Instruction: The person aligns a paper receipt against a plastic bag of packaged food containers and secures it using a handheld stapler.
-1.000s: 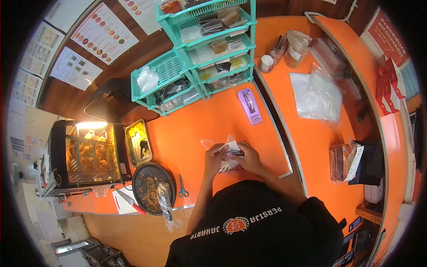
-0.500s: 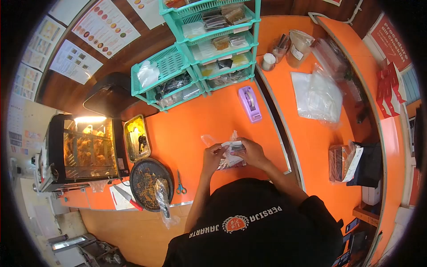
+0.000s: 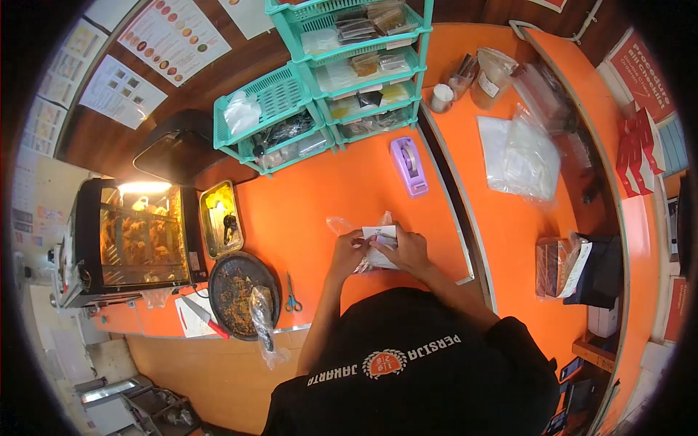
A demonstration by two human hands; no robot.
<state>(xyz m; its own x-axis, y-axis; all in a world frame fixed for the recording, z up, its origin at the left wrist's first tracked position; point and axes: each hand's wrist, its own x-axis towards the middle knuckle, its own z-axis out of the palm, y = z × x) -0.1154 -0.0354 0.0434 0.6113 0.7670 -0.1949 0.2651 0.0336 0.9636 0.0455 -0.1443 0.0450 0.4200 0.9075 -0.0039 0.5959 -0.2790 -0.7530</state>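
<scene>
My left hand (image 3: 350, 253) pinches the left side of a small white paper (image 3: 381, 232) with print on it. Across from it, my right hand (image 3: 407, 251) grips the paper's right side, its thumb on the paper's face. Under both hands a clear plastic bag (image 3: 339, 224) rests on the orange counter; its contents are mostly hidden by the hands and paper. A purple tape dispenser (image 3: 408, 167) stands beyond the hands, and blue-handled scissors (image 3: 292, 301) lie to their left.
Green basket racks (image 3: 320, 87) stand at the back. On the left are a lit display case (image 3: 142, 236), a metal tray (image 3: 222, 218), a round dark pan (image 3: 236, 291) and a red-handled knife (image 3: 207, 316). Clear plastic bags (image 3: 520, 156) lie on the right counter.
The paper between my hands has been turned and raised, so more of its upper part shows. My right thumb has shifted onto it. The camera view has moved slightly.
</scene>
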